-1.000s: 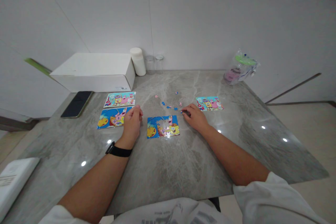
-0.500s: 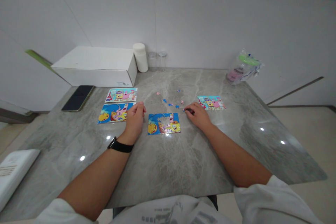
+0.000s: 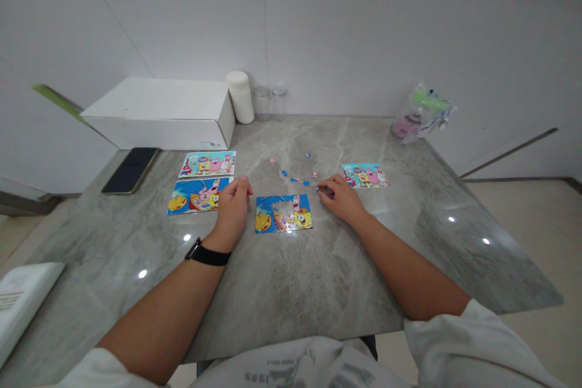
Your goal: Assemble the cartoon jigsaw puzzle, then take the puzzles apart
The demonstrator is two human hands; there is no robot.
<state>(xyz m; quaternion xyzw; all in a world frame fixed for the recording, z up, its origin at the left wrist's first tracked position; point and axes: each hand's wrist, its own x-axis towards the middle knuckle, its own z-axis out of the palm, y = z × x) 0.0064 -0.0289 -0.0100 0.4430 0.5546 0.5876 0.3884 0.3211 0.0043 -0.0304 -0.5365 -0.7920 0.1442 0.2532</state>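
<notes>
A partly filled jigsaw puzzle (image 3: 265,222) lies between my hands, with a gap in its upper middle. My left hand (image 3: 233,206) rests loosely curled on its left, over the right edge of a blue picture card (image 3: 184,197); nothing shows in its fingers. Right of the puzzle, my right hand (image 3: 341,197) pinches a small dark tool that looks like tweezers (image 3: 327,192). The tool's thin tip points left, close to a small blue puzzle piece (image 3: 317,190). Beyond the puzzle lie several loose pieces, among them a blue piece (image 3: 306,183) and a pink piece (image 3: 315,175).
Another picture card (image 3: 207,164) lies behind the blue one, and a similar card (image 3: 366,176) lies right. A phone (image 3: 131,170), white box (image 3: 159,115), white bottle (image 3: 240,98), two glass jars (image 3: 279,104) and a bagged cup (image 3: 416,118) stand around the grey table (image 3: 309,291).
The dark tool has tilted a little in my right hand and its tip reaches further left. My left hand stays where it was. The view has shifted slightly.
</notes>
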